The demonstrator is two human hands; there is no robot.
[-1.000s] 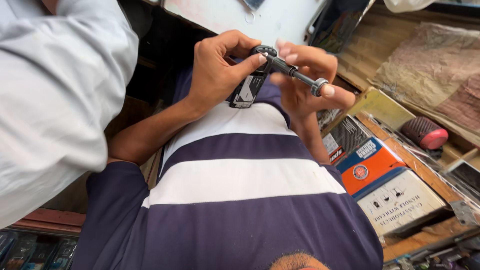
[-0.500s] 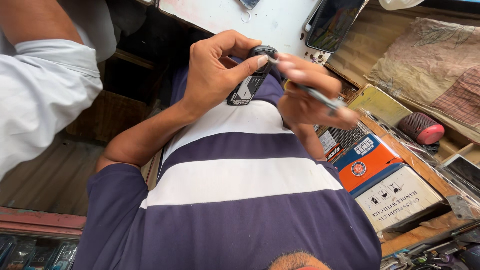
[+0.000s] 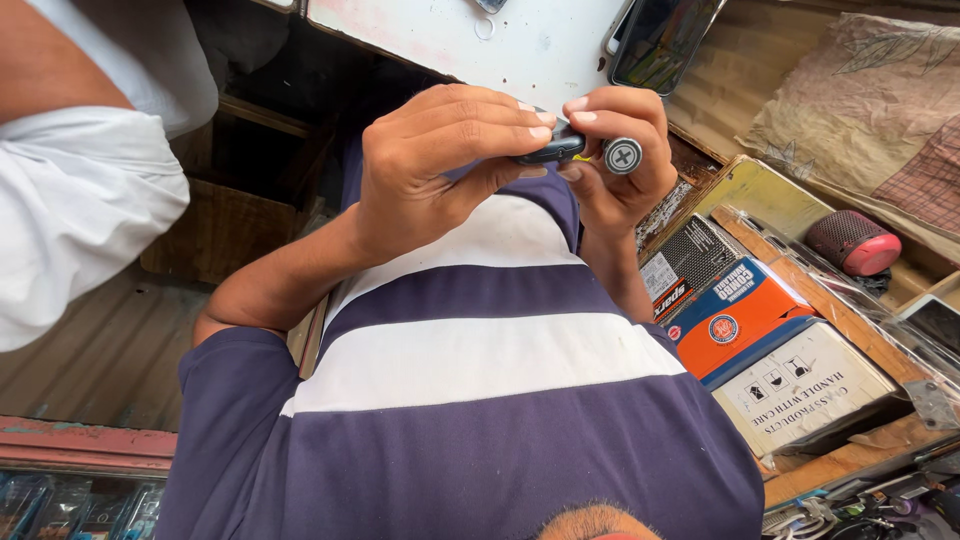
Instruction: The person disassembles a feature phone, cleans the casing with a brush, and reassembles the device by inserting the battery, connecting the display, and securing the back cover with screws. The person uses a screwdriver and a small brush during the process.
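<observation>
Grip: our left hand [image 3: 440, 165] clasps the small dark device [image 3: 550, 148]; our right hand [image 3: 615, 165] pinches the screwdriver [image 3: 622, 155].
Change: screwdriver has swung end-on toward us, its cap now facing the camera.

dark device [image 3: 552, 148] mostly hidden by fingers

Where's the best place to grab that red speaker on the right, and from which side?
Take the red speaker around its rounded middle, coming from above. It lies on its side on the wooden shelf, its top bare, boxes close beside it.
</observation>
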